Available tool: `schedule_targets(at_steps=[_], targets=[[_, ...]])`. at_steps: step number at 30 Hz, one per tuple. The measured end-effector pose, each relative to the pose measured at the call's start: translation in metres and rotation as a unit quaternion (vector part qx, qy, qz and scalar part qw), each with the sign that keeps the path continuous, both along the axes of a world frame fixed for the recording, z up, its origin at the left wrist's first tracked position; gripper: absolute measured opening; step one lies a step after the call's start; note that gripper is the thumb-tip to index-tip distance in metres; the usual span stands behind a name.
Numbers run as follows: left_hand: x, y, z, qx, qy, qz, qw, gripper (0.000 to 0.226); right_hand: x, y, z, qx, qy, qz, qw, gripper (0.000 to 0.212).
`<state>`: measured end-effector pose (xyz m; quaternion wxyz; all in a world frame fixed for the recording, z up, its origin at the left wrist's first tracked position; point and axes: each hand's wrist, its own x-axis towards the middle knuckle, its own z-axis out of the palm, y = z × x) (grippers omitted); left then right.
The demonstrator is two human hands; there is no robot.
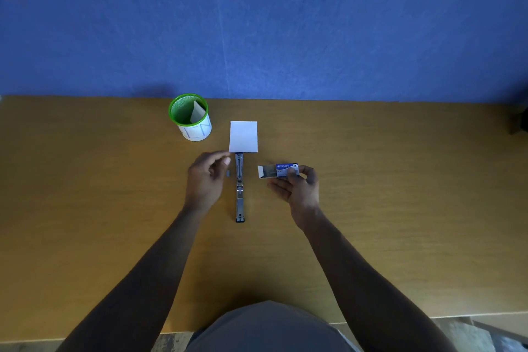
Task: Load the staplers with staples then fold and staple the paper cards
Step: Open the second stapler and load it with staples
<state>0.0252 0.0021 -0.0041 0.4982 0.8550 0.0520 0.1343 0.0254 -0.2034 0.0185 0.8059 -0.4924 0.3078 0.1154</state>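
1. Wooden table (400, 180) runs across the scene, with a blue wall (285, 23) behind its far edge
2. Stapler (239, 188) lies opened out flat at the table's centre, long axis running near to far; its far tip touches or just overlaps the near edge of the paper card
3. Paper card (243, 136), white and unfolded, lies flat just beyond the stapler
4. Small grey piece (228, 173), likely a short strip of staples, sits on the table just left of the stapler, beside the left hand; too small to be sure
5. Left hand (206, 180) hovers left of the stapler, fingers loosely curled, thumb and forefinger tips close together near the card's near-left corner; cannot tell whether they pinch anything
6. Right hand (297, 187) is right of the stapler, thumb and fingers pinching the staple box (278, 171); the box's inner tray is slid out toward the left
7. Green mesh cup (191, 117) with a white paper band stands far left of the card, well apart from the hands; a folded card (197, 113) leans inside it
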Motion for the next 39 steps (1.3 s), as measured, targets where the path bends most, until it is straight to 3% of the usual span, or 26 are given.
schedule_targets(at_steps=[4, 12, 21, 23, 27, 31, 34, 39], targets=[[-0.002, -0.021, 0.010, -0.029, 0.072, -0.077, 0.994, 0.020, -0.001, 0.005, 0.000, 0.000, -0.018, 0.004, 1.000, 0.010], [-0.004, -0.053, 0.016, -0.117, 0.155, -0.057, 0.979, 0.010, -0.004, 0.003, 0.003, -0.030, -0.044, 0.042, 0.998, 0.004], [-0.005, -0.062, 0.025, -0.232, 0.179, -0.065, 0.954, 0.010, -0.011, 0.002, 0.000, -0.085, -0.126, 0.126, 0.980, 0.027], [-0.005, -0.062, 0.028, -0.296, 0.201, -0.063, 0.932, 0.014, -0.010, 0.000, -0.001, -0.083, -0.154, 0.149, 0.973, 0.022], [-0.004, -0.058, 0.030, -0.451, 0.262, -0.057, 0.851, 0.010, -0.007, -0.011, 0.001, -0.075, -0.200, 0.224, 0.951, 0.031], [-0.003, -0.057, 0.028, -0.483, 0.278, -0.052, 0.828, 0.006, 0.000, -0.021, 0.005, -0.123, -0.205, 0.294, 0.926, 0.033], [-0.002, -0.054, 0.025, -0.415, 0.259, -0.034, 0.871, 0.010, 0.008, -0.026, 0.005, -0.194, -0.202, 0.339, 0.898, 0.029], [0.005, -0.038, 0.015, -0.174, 0.132, -0.022, 0.976, 0.022, 0.021, -0.040, -0.008, -0.323, -0.204, 0.281, 0.880, 0.023]])
